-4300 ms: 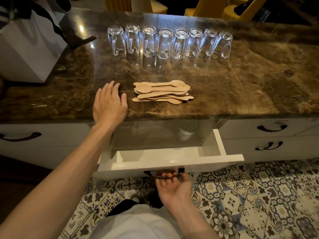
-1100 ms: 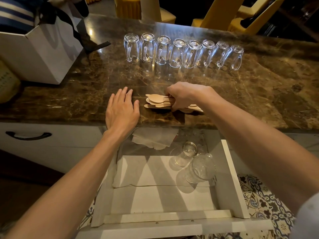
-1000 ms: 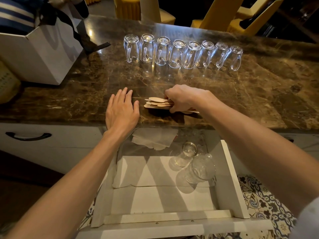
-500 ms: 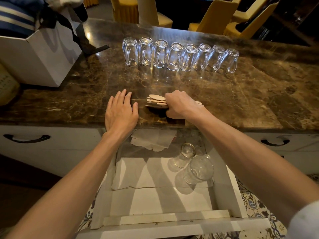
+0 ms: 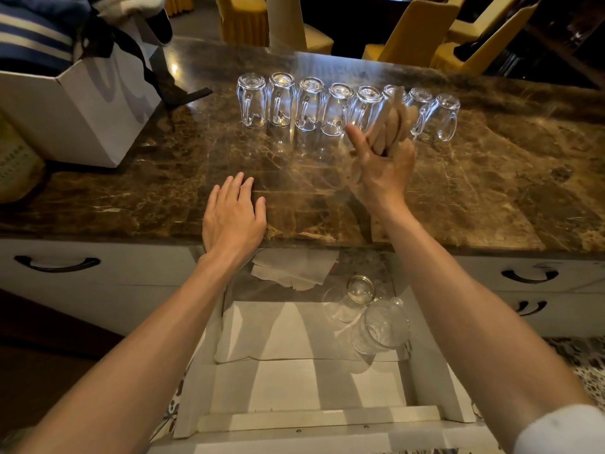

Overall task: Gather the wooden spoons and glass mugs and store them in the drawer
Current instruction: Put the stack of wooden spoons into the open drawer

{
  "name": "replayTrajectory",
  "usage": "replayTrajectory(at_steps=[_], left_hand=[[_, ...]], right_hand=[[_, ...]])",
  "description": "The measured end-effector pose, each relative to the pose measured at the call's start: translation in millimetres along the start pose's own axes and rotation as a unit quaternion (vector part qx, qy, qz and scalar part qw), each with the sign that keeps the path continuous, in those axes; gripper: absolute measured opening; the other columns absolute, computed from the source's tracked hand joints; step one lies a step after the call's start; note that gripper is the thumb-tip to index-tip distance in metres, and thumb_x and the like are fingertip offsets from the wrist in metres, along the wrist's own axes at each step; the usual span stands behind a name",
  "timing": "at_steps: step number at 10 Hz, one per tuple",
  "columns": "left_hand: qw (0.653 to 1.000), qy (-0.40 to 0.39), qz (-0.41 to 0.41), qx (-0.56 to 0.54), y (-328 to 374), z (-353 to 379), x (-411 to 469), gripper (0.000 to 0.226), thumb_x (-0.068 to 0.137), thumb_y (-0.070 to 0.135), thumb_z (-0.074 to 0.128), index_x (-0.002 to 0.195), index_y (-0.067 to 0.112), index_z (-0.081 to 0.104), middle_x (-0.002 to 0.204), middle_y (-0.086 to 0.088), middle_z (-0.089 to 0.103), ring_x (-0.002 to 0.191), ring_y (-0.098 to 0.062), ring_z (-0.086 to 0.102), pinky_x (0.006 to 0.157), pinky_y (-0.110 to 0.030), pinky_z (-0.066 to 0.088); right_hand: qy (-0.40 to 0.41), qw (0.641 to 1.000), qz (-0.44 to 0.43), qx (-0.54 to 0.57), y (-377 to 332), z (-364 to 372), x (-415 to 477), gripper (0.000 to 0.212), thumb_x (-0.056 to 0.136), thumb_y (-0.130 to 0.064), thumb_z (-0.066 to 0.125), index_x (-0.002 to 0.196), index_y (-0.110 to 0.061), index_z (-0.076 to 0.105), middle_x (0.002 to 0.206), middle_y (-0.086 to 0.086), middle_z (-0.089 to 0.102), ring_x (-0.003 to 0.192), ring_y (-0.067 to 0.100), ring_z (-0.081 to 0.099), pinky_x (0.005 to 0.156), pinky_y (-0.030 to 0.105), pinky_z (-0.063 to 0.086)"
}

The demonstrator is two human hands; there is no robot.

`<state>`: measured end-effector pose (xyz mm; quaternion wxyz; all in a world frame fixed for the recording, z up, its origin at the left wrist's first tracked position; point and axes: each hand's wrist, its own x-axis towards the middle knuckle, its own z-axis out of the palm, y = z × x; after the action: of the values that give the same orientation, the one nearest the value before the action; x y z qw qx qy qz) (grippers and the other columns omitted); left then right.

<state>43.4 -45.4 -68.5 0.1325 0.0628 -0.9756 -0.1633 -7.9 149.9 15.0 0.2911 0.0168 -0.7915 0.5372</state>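
My right hand is raised above the brown marble counter and grips a bundle of wooden spoons, blurred and pointing up and away. My left hand lies flat on the counter's front edge, fingers apart, holding nothing. Several glass mugs stand upside down in a row at the back of the counter; the spoons overlap the right part of that row. Below me the white drawer is pulled out, with two glass mugs lying on their sides at its right.
A white paper bag with dark ribbon handles stands at the counter's left. Crumpled white paper lies at the drawer's back. Closed drawers with black handles flank the open one. Yellow chairs stand beyond the counter.
My right hand closed on the wooden spoons lying on the counter and lifted them up and to the right. My left hand stayed flat on the counter edge.
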Motion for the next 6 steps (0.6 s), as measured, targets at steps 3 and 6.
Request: replayTrajectory(at_steps=[3,6], left_hand=[[1.000,0.007,-0.002,0.000,0,1,1,0.051,0.097,0.037,0.030,0.142,0.013,0.036,0.152,-0.004,0.032,0.142,-0.016,0.022,0.118,-0.034,0.008],[1.000,0.008,-0.005,0.004,1,1,1,0.051,0.098,0.036,0.032,0.142,0.012,0.036,0.152,-0.005,0.032,0.142,-0.017,0.022,0.118,-0.034,0.008]], right_hand=[[0.108,0.967,0.150,0.177,9,19,-12,0.036,0.072,-0.017,0.080,0.093,0.007,0.065,0.081,0.015,0.069,0.074,0.022,0.067,0.075,0.039,0.057],[0.044,0.991,0.091,0.082,33,11,-21,0.007,0.076,-0.021,0.075,0.072,-0.019,0.069,0.068,-0.002,0.068,0.067,0.010,0.067,0.063,0.036,0.056]])
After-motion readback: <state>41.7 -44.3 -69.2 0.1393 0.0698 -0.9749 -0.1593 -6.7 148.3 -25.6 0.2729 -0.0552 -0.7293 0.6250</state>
